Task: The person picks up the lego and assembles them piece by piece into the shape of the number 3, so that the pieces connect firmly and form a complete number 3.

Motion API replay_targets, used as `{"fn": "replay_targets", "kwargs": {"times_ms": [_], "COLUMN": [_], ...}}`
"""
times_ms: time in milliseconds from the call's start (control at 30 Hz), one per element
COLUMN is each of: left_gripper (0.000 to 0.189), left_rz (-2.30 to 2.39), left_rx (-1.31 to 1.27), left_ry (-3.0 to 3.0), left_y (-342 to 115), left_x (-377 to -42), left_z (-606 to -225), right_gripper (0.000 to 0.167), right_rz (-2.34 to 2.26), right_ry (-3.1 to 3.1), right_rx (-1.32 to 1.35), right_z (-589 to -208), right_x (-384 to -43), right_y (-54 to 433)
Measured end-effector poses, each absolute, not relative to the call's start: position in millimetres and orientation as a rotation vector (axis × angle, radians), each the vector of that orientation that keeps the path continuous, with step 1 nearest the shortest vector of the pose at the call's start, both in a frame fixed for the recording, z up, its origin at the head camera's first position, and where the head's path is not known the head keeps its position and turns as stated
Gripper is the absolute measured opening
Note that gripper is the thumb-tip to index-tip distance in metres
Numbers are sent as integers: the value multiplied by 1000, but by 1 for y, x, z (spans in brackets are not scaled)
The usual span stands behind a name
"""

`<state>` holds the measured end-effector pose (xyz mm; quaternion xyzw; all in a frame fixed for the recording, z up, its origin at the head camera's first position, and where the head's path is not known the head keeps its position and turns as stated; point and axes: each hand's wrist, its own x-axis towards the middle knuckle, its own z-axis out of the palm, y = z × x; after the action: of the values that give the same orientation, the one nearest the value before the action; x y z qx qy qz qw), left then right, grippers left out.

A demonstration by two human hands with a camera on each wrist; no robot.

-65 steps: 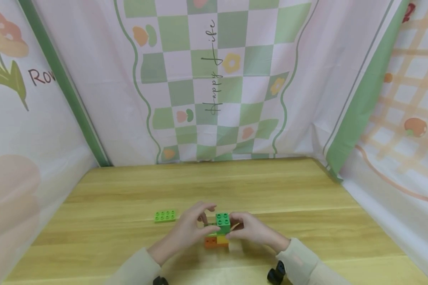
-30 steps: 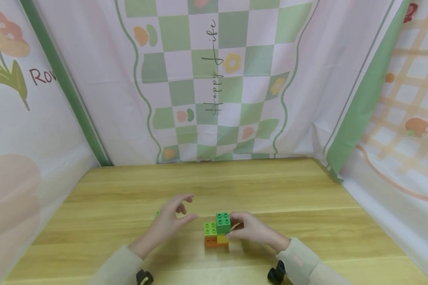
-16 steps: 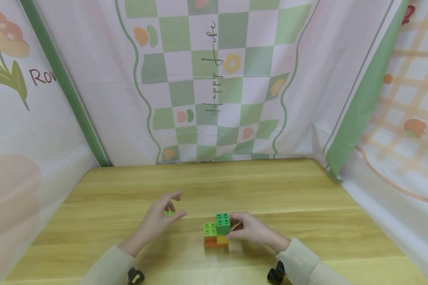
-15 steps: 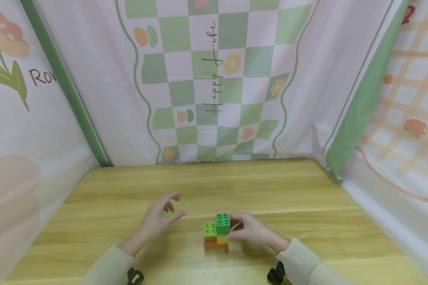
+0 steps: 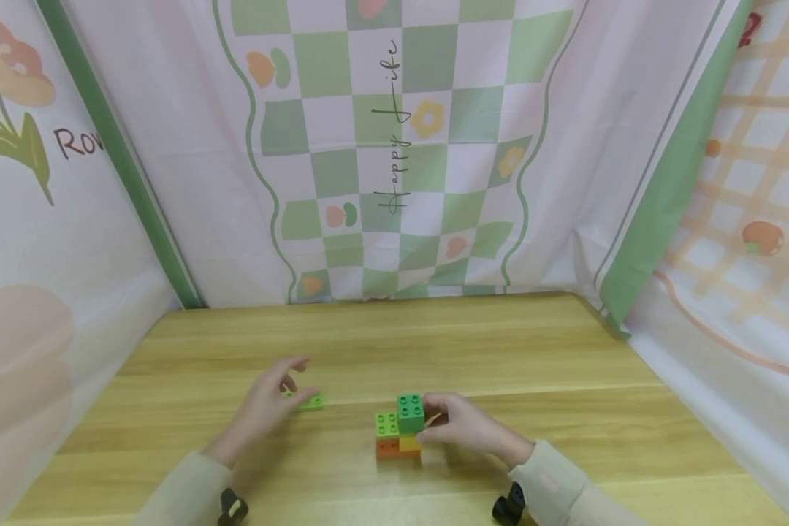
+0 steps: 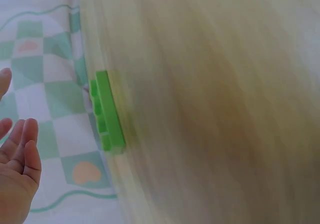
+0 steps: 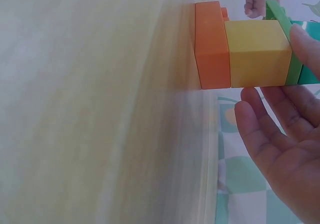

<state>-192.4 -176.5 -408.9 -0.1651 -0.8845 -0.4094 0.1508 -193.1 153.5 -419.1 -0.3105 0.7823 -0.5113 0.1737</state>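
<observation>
A stack of toy building bricks stands on the table in front of me. Its orange brick (image 5: 387,448) is at the bottom, with a yellow brick (image 7: 257,54) on it. Above the yellow lies a light green plate brick (image 5: 386,424), jutting out to the left, topped by a darker green brick (image 5: 410,414). My right hand (image 5: 462,424) grips the stack's right side near the top, thumb in front and fingers behind. My left hand (image 5: 263,400), fingers spread and holding nothing, hovers by a loose lime-green brick (image 6: 111,116), partly covering it in the head view.
The wooden table (image 5: 532,351) reaches back to a hanging cloth (image 5: 401,183) with green checks. Printed cloths (image 5: 749,256) also hang at the left and right sides.
My left hand has let go of the stack and moved left to the loose lime-green brick. My right hand keeps its hold, and the stack stays in place.
</observation>
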Motion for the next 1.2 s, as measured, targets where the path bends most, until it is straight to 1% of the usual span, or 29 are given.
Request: {"fn": "replay_targets", "kwargs": {"times_ms": [600,800,1200], "left_gripper": [57,56,61], "left_rz": [-1268,-1270,-1241], "left_rx": [-378,-392,-381], "left_ry": [-2627,-2661,-2778], "left_y": [-208,-211,-212], "left_x": [-203,-204,-209], "left_z": [-427,-429,-436], "right_gripper": [25,26,27], "right_rz": [-1461,-1488,-1484], "right_ry": [2216,2193,2193], "right_rx": [-882,-875,-869], "right_z": [-414,-414,-415], "right_x": [-189,-189,-190], "right_y": [152,152,153]}}
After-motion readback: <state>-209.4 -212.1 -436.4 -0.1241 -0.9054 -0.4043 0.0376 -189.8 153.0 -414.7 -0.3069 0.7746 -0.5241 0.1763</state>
